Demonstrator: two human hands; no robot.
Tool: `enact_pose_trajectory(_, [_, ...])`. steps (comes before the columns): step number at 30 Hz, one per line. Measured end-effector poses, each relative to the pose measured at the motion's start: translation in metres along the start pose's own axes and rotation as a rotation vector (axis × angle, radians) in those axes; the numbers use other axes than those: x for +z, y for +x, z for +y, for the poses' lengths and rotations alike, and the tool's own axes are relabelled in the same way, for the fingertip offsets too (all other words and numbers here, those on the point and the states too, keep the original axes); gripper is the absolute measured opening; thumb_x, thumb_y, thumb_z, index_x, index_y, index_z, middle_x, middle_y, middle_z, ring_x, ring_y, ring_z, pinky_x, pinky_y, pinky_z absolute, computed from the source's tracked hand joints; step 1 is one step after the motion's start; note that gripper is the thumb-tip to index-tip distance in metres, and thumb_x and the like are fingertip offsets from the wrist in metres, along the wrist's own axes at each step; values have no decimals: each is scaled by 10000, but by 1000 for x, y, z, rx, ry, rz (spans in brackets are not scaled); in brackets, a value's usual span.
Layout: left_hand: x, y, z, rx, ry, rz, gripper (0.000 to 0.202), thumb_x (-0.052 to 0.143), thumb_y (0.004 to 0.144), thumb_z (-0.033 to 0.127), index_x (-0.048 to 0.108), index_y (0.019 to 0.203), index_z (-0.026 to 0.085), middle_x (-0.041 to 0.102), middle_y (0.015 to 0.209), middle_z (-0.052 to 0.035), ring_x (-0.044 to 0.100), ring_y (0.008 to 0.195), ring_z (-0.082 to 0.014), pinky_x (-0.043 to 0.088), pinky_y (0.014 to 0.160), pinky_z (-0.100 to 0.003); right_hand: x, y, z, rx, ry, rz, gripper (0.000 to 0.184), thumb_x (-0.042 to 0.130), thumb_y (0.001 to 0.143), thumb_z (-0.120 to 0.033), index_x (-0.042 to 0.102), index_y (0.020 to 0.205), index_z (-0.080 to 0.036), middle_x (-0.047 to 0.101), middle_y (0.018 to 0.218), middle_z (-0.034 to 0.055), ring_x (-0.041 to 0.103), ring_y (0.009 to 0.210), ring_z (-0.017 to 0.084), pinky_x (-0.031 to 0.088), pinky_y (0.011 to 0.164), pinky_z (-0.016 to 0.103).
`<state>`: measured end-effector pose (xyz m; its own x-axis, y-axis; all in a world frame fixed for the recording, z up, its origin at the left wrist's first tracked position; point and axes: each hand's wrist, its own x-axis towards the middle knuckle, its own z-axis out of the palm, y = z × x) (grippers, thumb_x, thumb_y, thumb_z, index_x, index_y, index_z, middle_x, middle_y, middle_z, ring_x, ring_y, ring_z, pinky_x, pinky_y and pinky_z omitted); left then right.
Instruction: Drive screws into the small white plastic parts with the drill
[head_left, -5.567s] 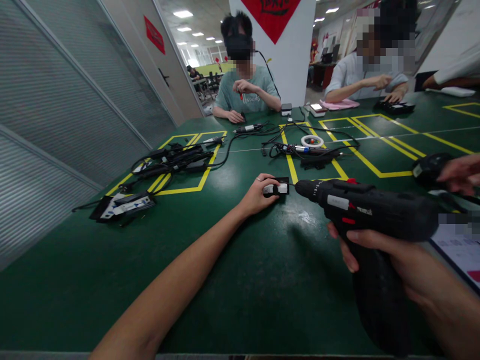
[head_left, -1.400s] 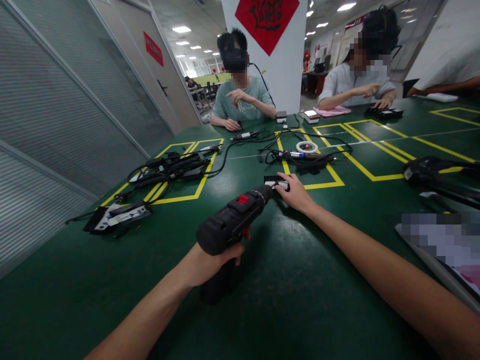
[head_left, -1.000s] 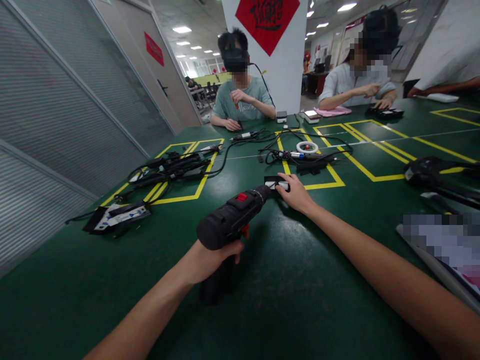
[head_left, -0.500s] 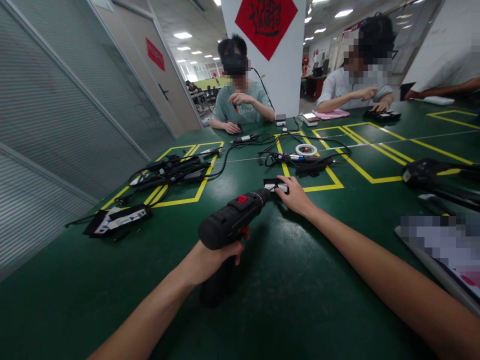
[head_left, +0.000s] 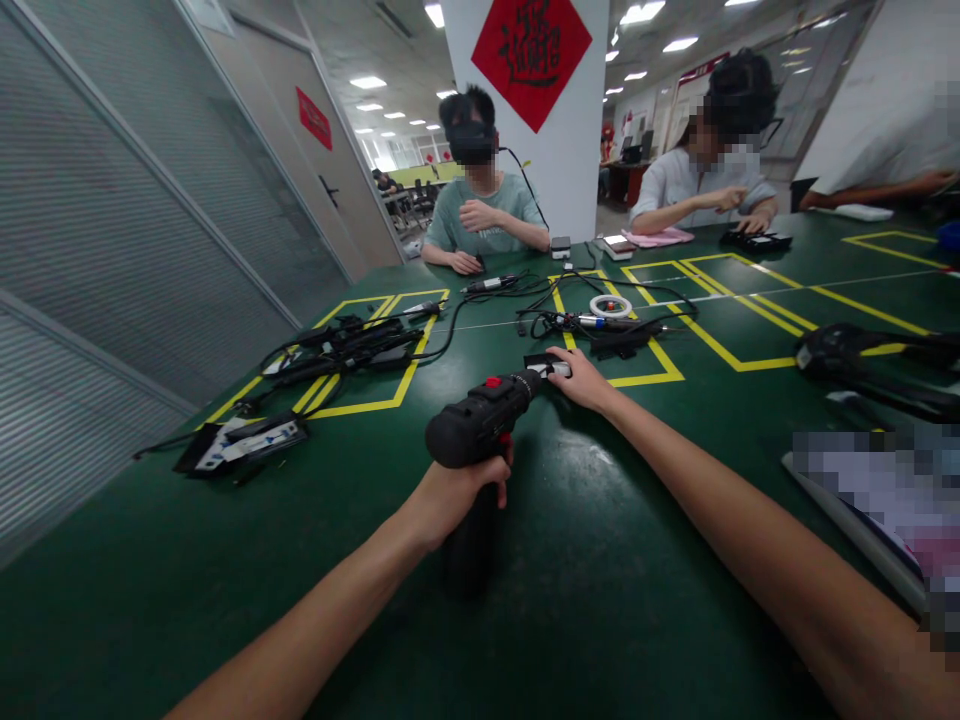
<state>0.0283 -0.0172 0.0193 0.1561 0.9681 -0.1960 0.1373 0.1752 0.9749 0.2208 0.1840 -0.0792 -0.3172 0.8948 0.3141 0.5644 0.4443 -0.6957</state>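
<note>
A black cordless drill (head_left: 466, 432) with red buttons is in my left hand (head_left: 454, 500), whose fingers wrap round its grip. Its chuck points away and to the right, and its tip reaches a small black-and-white piece (head_left: 551, 369) on the green table. Whether the bit touches the piece is too small to tell. From the right, my right hand (head_left: 583, 383) grips that piece, thumb on the near side and fingers over the far side. Part of the piece is hidden behind the fingers and the chuck.
Black cables and tools (head_left: 352, 345) lie within yellow tape lines at the left, near a black-and-white packet (head_left: 247, 440). Beyond my right hand are a white tape roll (head_left: 610, 306) and more cabled tools (head_left: 600, 323). A black device (head_left: 840, 350) lies right. Other people sit across the table.
My left hand and the drill have moved right and slightly up in the view. My right hand keeps hold of the black-and-white piece, which has shifted slightly left. The whole view has tilted slightly.
</note>
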Motion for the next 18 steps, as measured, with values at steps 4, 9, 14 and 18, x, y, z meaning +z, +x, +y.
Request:
enact_pose_trajectory(4, [7, 5, 1, 15, 29, -2, 92, 578, 696, 159, 597, 785, 150, 566, 680, 5, 551, 536, -130, 440, 561, -286, 9, 4, 6, -3, -11, 65, 515, 575, 861, -276, 520, 1372, -235, 488, 1236, 110, 586, 1100, 238, 438, 1056, 407])
enact_pose_trajectory(9, [9, 7, 1, 13, 4, -29, 243, 624, 695, 154, 585, 934, 147, 651, 908, -41, 637, 641, -157, 510, 678, -340, 11, 8, 12, -11, -31, 52, 509, 576, 865, -283, 522, 1368, -237, 480, 1237, 110, 588, 1088, 239, 439, 1051, 410])
enact_pose_trajectory(14, [2, 8, -2, -1, -49, -73, 370, 625, 732, 174, 529, 1089, 160, 666, 1055, -80, 668, 653, -171, 524, 698, -369, 10, 8, 12, -23, -43, 53, 521, 559, 879, -301, 504, 1392, -228, 474, 1254, 123, 576, 1116, 247, 433, 1056, 405])
enact_pose_trajectory(18, [-2, 9, -5, -11, -25, -57, 298, 595, 745, 175, 556, 1039, 143, 651, 921, -40, 586, 528, -123, 463, 566, -304, 9, 6, 13, -29, -57, 59, 533, 558, 882, -318, 501, 1402, -216, 481, 1248, 128, 569, 1128, 260, 431, 1057, 413])
